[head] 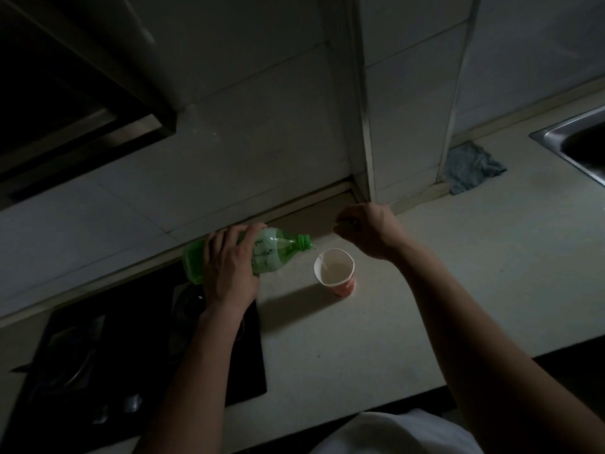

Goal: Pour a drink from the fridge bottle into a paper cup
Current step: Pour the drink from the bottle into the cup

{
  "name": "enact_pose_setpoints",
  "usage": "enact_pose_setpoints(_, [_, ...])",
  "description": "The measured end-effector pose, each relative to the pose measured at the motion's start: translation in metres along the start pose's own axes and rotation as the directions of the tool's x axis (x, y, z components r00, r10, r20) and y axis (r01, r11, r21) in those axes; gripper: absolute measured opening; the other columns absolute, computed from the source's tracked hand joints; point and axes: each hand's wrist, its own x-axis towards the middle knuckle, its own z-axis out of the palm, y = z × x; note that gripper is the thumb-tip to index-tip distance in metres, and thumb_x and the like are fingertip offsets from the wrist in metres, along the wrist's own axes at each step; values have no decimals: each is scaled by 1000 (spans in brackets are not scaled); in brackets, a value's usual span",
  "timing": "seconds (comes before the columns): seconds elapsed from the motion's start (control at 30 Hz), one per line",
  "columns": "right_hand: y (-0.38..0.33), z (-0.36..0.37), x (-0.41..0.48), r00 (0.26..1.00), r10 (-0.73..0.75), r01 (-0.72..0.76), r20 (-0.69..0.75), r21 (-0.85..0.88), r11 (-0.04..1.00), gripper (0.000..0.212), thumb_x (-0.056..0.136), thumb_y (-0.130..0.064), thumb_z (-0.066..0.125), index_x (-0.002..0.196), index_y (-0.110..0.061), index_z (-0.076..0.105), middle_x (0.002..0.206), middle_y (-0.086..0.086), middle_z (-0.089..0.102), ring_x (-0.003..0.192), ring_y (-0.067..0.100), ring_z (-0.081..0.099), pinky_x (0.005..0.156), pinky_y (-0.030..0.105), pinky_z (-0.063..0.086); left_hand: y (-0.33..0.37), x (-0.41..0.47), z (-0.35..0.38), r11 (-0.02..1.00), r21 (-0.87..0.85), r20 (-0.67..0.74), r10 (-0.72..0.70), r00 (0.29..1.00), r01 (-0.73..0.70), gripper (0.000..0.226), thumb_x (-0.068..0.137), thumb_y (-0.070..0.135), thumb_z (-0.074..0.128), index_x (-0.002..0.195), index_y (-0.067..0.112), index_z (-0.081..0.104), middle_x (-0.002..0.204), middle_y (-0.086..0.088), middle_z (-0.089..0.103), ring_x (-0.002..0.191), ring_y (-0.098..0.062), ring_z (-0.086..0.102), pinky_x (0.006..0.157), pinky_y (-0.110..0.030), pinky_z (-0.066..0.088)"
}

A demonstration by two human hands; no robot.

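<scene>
One stream [322, 263] pours from bottle [278, 244] in left hand [229, 267] into paper cup [344, 287].

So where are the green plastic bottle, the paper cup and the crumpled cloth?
Green plastic bottle [275, 241]: head view, its shoulder.
Red-and-white paper cup [343, 288]: head view, red outer wall.
Blue-grey crumpled cloth [468, 167]: head view, its middle.

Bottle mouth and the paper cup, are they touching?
Apart. Head view shows the bottle mouth above the paper cup, a thin stream crossing the gap.

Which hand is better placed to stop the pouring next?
Left. The left hand grips the tilted green bottle, pouring into the paper cup; the right hand is curled beyond the cup, off the bottle.
</scene>
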Motion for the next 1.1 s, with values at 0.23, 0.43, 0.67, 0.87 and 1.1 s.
enact_pose_setpoints(0.23, [-1,-1,-1,1000,4,-4,2,11,1000,22,96,-25,57,112,-12,64,102,4,68,85,9,60,67,13,44,0,1,1,1000,1,-7,4,1000,-4,77,62,6,72,128,40,50,118,6,55,109,-25,49,104,-43,36])
enact_pose_setpoints(0.43, [-2,-3,-2,1000,-11,11,-4,-2,1000,22,96,-23,57,112,-11,64,103,6,68,90,14,64,73,18,49,0,0,2,1000,-8,-13,1,1000,-1,78,61,5,73,128,39,51,118,5,56,110,-26,49,103,-42,34])
enact_pose_setpoints(0.67, [-3,-4,-4,1000,-7,7,-5,-8,1000,22,96,-24,56,113,-11,63,105,5,68,91,13,64,73,18,49,2,1,-1,1000,-10,-4,-2,1000,2,80,60,3,73,127,40,51,118,6,56,111,-25,48,103,-42,34])
enact_pose_setpoints(0.87, [-3,-5,-5,1000,8,-8,-5,13,1000,22,96,-23,56,114,-12,63,105,4,67,91,11,62,71,16,47,3,1,-2,1000,-3,-7,3,1000,-3,80,58,3,73,126,39,51,117,5,56,111,-25,49,102,-42,35])
enact_pose_setpoints(1.1, [-3,-4,-4,1000,-6,6,-11,12,1000,22,96,-22,57,113,-10,64,104,6,68,89,11,61,70,15,45,3,1,-1,1000,-15,-16,2,1000,-3,79,59,3,74,126,39,52,117,5,57,111,-26,50,103,-43,35])
